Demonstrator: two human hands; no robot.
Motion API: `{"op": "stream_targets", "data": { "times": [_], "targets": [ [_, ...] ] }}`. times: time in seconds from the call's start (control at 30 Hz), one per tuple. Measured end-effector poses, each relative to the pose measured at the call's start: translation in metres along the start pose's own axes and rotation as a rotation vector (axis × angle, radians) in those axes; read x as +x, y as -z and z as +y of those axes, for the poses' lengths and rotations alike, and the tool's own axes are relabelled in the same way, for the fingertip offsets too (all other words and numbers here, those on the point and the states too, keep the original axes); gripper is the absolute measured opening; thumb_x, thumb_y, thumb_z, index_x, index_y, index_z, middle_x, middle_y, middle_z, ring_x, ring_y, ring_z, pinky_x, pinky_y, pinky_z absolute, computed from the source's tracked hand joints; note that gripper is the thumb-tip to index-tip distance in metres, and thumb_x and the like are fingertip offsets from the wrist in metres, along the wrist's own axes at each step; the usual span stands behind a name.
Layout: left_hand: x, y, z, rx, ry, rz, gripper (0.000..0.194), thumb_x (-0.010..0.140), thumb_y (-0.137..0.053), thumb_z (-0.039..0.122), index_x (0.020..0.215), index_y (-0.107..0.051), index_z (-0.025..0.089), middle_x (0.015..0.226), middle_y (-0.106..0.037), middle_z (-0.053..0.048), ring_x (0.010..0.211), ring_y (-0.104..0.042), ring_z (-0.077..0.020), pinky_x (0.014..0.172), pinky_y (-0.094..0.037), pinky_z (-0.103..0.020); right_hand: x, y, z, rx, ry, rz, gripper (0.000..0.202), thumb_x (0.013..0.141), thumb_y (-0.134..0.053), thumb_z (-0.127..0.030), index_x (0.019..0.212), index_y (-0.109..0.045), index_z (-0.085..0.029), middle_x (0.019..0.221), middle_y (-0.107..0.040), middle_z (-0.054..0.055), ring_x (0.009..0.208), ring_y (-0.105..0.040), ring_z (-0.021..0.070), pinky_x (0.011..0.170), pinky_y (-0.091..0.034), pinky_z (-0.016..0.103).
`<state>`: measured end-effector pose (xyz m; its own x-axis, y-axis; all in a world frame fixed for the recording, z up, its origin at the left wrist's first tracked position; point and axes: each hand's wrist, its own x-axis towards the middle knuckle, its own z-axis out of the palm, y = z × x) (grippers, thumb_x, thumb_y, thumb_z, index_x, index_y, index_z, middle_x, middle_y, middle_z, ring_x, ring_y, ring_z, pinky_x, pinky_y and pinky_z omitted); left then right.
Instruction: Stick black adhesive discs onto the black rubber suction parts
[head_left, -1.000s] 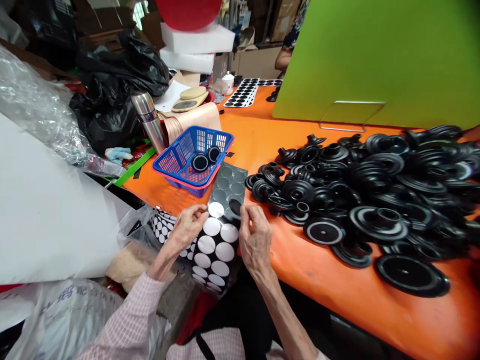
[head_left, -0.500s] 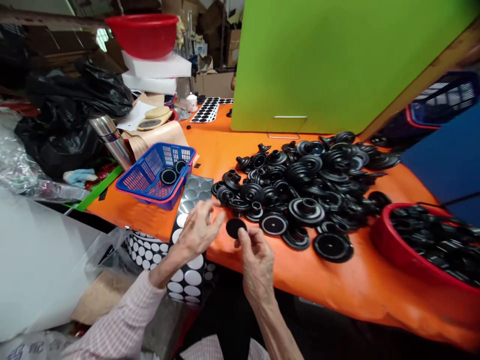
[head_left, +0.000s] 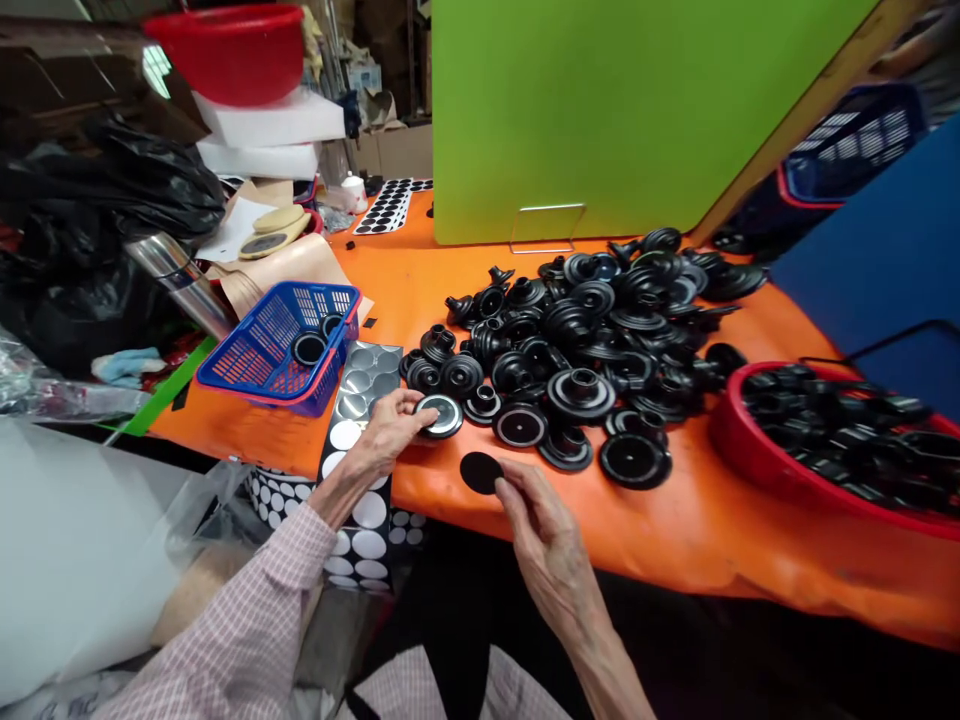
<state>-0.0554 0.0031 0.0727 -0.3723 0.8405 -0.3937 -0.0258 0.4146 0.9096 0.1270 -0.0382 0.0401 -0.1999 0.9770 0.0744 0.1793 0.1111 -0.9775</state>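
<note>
Workshop with heaped black parts [head_left: 564,328]

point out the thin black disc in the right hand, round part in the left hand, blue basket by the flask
Thin black disc [head_left: 478,473]: head view, middle of its flat face.
Round part [head_left: 444,417]: head view, upward face.
Blue basket [head_left: 246,343]: head view, inner left wall.

An orange bench [head_left: 637,540] carried a heap of round black parts [head_left: 585,330] at its middle, a blue basket [head_left: 259,392] near the left edge, a red tub [head_left: 741,452] toward the right, and a disc-patterned strip [head_left: 367,372] draped over the near edge.
</note>
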Motion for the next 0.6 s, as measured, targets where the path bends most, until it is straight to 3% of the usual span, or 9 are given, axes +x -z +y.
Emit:
{"op": "stream_targets", "data": {
  "times": [0.1,0.23,0.37,0.6],
  "targets": [
    [-0.020,0.011,-0.010,-0.174,-0.035,-0.054,0.031,0.068,-0.074,0.019,0.092,-0.054,0.017,0.081,-0.061,0.000,0.070,-0.063,-0.0116,0.060,-0.055,-0.023,-0.001,0.003,-0.007,0.004,0.002,0.012,0.028,0.086,-0.055,-0.038,0.110,-0.058,-0.024,0.081,-0.057,0.000,0.073,-0.055,0.0145,0.072,-0.047,0.029],
    [-0.041,0.017,-0.022,-0.347,-0.011,-0.132,0.038,0.063,-0.080,0.025,0.093,-0.059,0.014,0.084,-0.063,-0.002,0.074,-0.063,-0.0119,0.068,-0.057,-0.026,0.000,0.000,-0.019,0.211,-0.161,-0.020,0.026,0.080,-0.064,-0.046,0.082,-0.056,-0.021,0.077,-0.054,0.000,0.069,-0.051,0.0126,0.064,-0.044,0.025],
    [-0.053,0.019,-0.028,-0.426,0.058,-0.207,0.035,0.067,-0.078,0.026,0.093,-0.059,0.014,0.088,-0.063,-0.003,0.077,-0.066,-0.0153,0.069,-0.060,-0.034,0.002,-0.008,-0.022,0.350,-0.296,-0.013,0.033,0.075,-0.068,-0.051,0.079,-0.058,-0.020,0.070,-0.050,-0.002,0.064,-0.045,0.0110,0.063,-0.040,0.024],
    [-0.064,0.024,-0.037,-0.409,0.062,-0.218,0.046,0.068,-0.073,0.021,0.111,-0.061,0.014,0.103,-0.061,-0.007,0.082,-0.067,-0.0169,0.072,-0.058,-0.032,0.002,-0.031,-0.014,0.288,-0.237,0.150,0.033,0.071,-0.069,-0.051,0.071,-0.063,-0.019,0.104,-0.057,0.007,0.098,-0.055,0.0203,0.083,-0.045,0.033]
  ]
}}
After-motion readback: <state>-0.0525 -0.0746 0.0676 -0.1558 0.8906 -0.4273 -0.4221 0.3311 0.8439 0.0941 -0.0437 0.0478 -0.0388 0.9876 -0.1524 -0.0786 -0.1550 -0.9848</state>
